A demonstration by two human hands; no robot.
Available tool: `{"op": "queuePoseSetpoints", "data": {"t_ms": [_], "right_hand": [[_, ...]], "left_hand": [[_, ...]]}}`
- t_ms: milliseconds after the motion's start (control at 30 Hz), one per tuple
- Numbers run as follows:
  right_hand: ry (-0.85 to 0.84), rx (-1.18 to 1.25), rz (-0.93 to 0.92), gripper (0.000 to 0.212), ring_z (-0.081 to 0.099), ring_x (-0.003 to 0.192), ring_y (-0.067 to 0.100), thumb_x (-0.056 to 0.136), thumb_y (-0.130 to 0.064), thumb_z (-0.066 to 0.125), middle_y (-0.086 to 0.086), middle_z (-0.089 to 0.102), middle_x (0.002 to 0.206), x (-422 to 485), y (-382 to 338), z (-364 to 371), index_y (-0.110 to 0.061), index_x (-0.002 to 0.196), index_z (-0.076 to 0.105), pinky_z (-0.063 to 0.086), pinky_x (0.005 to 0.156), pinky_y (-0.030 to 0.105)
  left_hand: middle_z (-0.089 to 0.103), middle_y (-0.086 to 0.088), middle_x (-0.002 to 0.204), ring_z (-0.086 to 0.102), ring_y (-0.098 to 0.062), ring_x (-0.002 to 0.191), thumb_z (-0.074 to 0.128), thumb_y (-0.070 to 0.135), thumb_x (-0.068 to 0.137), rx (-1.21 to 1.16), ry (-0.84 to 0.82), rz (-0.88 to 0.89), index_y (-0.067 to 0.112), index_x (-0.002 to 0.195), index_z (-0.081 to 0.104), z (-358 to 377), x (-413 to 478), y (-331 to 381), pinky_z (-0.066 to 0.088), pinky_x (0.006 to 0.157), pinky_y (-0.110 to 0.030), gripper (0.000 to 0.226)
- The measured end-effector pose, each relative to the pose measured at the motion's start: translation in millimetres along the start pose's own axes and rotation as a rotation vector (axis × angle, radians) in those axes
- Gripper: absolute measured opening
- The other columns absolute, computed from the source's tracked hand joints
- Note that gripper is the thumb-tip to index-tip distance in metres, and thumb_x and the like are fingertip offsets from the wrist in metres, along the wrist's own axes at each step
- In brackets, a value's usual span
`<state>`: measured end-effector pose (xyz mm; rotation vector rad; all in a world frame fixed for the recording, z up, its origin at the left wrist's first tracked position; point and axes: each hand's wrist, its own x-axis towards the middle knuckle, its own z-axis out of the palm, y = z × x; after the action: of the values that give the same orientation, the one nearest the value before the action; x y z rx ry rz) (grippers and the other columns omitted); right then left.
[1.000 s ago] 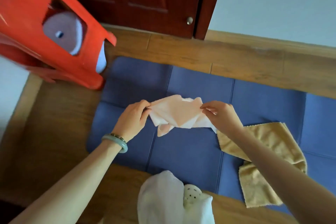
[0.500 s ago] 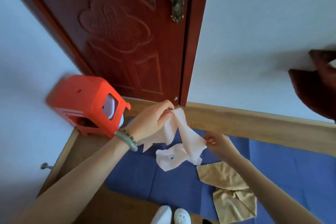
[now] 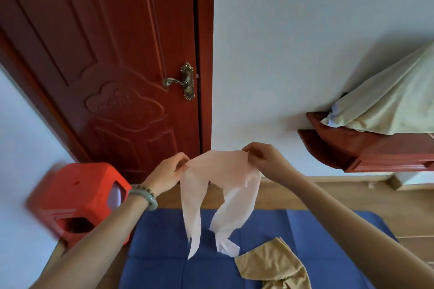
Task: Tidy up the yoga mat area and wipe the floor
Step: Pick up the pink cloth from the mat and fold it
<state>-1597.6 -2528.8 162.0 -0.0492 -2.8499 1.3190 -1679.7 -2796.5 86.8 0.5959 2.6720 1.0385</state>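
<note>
I hold a thin white cloth (image 3: 218, 185) stretched out in the air in front of me. My left hand (image 3: 168, 172) pinches its left top corner and my right hand (image 3: 261, 156) pinches its right top corner. Two long ends of the cloth hang down over the blue yoga mat (image 3: 164, 253) on the wooden floor. A crumpled tan cloth (image 3: 270, 265) lies on the mat at the lower right, below my right forearm.
A red plastic stool (image 3: 77, 197) stands at the mat's left corner, against the white wall. Behind it is a dark red door (image 3: 112, 65) with a brass handle. At the right a wooden furniture edge (image 3: 352, 150) carries a draped pale sheet (image 3: 387, 101).
The view has tilted up from the floor to the door and wall. Both hands have risen and spread the white cloth, which was bunched over the mat, so that it hangs open.
</note>
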Motion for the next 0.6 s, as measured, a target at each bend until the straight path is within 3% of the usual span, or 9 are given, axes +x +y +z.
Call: {"op": "queuePoseSetpoints", "data": {"t_ms": [100,200,267,333,400,433,500,600], "right_hand": [[0.012,-0.034,-0.015,0.029,0.060,0.086,0.010,0.089,-0.002,0.048,-0.008,0.065,0.088,0.1,-15.8,-1.5,-0.017,0.100,0.070,0.048,0.077,0.019],[-0.007,-0.091,-0.012,0.026,0.060,0.083,0.010,0.088,-0.005,0.053,-0.007,0.064,0.085,-0.3,-21.4,5.5,-0.019,0.104,0.068,0.050,0.081,0.024],[-0.005,-0.063,-0.009,0.021,0.061,0.075,0.011,0.086,-0.007,0.057,-0.003,0.067,0.080,-2.4,-23.0,7.6,-0.022,0.099,0.062,0.052,0.075,0.028],[0.017,0.003,-0.006,0.016,0.058,0.068,0.011,0.083,-0.007,0.061,-0.002,0.067,0.074,-5.6,-22.3,5.0,-0.019,0.090,0.053,0.048,0.067,0.027],[0.045,0.033,0.001,0.019,0.055,0.067,0.012,0.082,-0.009,0.065,-0.006,0.062,0.070,-8.4,-18.5,-0.9,-0.017,0.086,0.048,0.043,0.062,0.023],[0.063,0.043,-0.004,0.020,0.055,0.069,0.013,0.082,-0.010,0.067,-0.005,0.061,0.072,-10.9,-15.5,-5.0,-0.017,0.085,0.048,0.044,0.063,0.022],[0.081,0.099,-0.019,0.022,0.059,0.078,0.015,0.079,-0.013,0.072,-0.002,0.062,0.086,-15.4,-8.5,-12.0,-0.018,0.087,0.052,0.049,0.071,0.024],[0.034,0.202,0.061,0.050,0.056,0.106,0.011,0.073,-0.021,0.080,0.000,0.058,0.113,-28.7,14.5,-22.0,-0.018,0.115,0.054,0.048,0.089,0.023]], "left_hand": [[0.048,0.007,0.134,0.045,-0.009,0.127,0.059,0.021,0.092,-0.058,-0.053,0.003,0.024,0.131,0.043,11.8,-0.5,16.9,0.038,0.107,-0.029,0.042],[0.042,0.016,0.133,0.038,0.002,0.126,0.068,0.064,0.067,-0.360,-0.192,0.066,0.024,0.141,0.029,20.8,-3.9,53.4,0.033,0.105,-0.022,0.093],[0.040,0.021,0.131,0.037,0.006,0.123,0.070,0.071,0.055,-0.414,-0.278,0.102,0.028,0.143,0.026,28.7,-2.6,71.8,0.032,0.104,-0.019,0.108],[0.052,0.014,0.125,0.050,-0.003,0.116,0.079,0.054,0.063,-0.365,-0.298,0.119,0.031,0.134,0.041,37.2,0.4,85.2,0.043,0.098,-0.025,0.083],[0.064,0.003,0.093,0.061,-0.011,0.086,0.077,0.035,0.075,-0.290,-0.246,0.134,0.024,0.101,0.061,44.6,3.3,98.2,0.049,0.077,-0.029,0.033],[0.061,0.004,0.077,0.058,-0.010,0.071,0.073,0.028,0.080,-0.297,-0.216,0.144,0.020,0.085,0.063,47.3,5.1,104.4,0.046,0.067,-0.027,0.015],[0.056,0.010,0.061,0.052,-0.005,0.059,0.067,0.014,0.084,-0.348,-0.152,0.175,0.016,0.070,0.061,46.0,7.8,112.9,0.040,0.060,-0.022,0.016],[0.064,0.001,0.067,0.055,-0.005,0.066,0.061,0.004,0.083,-0.300,-0.127,0.233,0.011,0.076,0.066,38.0,14.0,123.0,0.043,0.066,-0.022,0.011]]}}
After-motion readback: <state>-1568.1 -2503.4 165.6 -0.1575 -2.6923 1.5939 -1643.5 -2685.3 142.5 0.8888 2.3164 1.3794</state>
